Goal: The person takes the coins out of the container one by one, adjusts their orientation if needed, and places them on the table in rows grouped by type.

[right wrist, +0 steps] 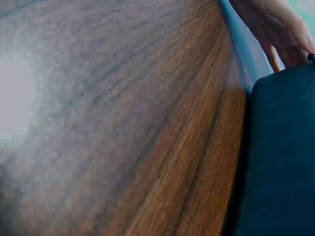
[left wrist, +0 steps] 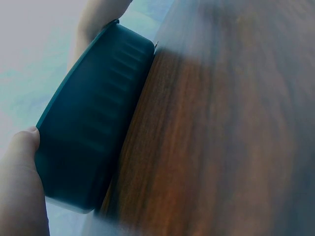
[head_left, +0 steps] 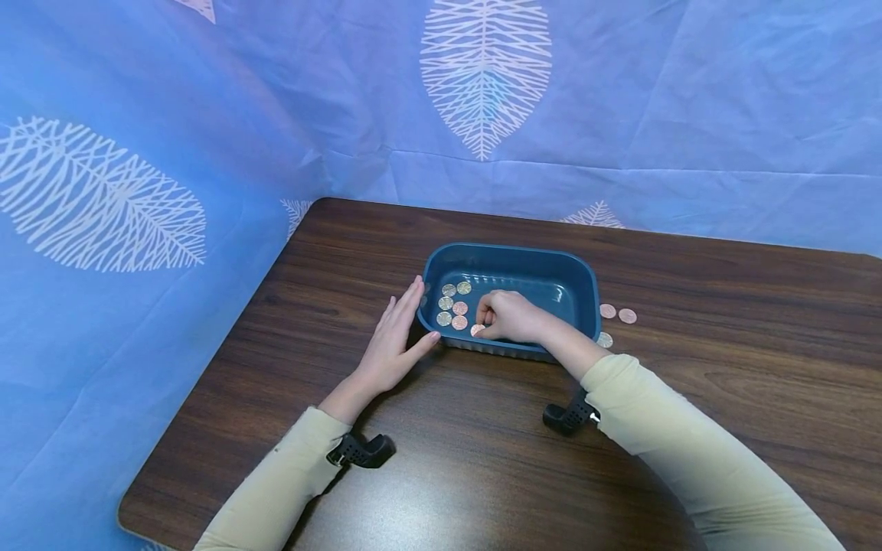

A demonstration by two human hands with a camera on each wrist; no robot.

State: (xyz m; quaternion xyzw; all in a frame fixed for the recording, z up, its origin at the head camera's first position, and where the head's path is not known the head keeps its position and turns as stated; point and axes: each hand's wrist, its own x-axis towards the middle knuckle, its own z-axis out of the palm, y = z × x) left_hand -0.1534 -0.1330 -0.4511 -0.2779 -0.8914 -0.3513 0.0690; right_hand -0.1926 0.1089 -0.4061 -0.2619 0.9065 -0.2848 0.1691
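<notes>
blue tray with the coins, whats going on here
A person's bare left hand rests against the left end of a dark blue, rounded-rectangular plastic tray. The bare right hand reaches inside, its grip on a round copper-coloured coin. Six more round coins, pale and copper-coloured, lie in the tray's left part. Two round copper-coloured coins and one round pale coin lie on the dark brown wood-grain table by the tray's right end.

Blue cloth [head_left: 331, 92] hangs behind the dark, wood-grained tabletop [head_left: 744, 344] and along its left side, faintly creased. 2 big white leaf prints catch my eye: 1 at the back [head_left: 485, 73], tip down, 1 slanting on the left [head_left: 103, 200]. Light glares off the near wood.
</notes>
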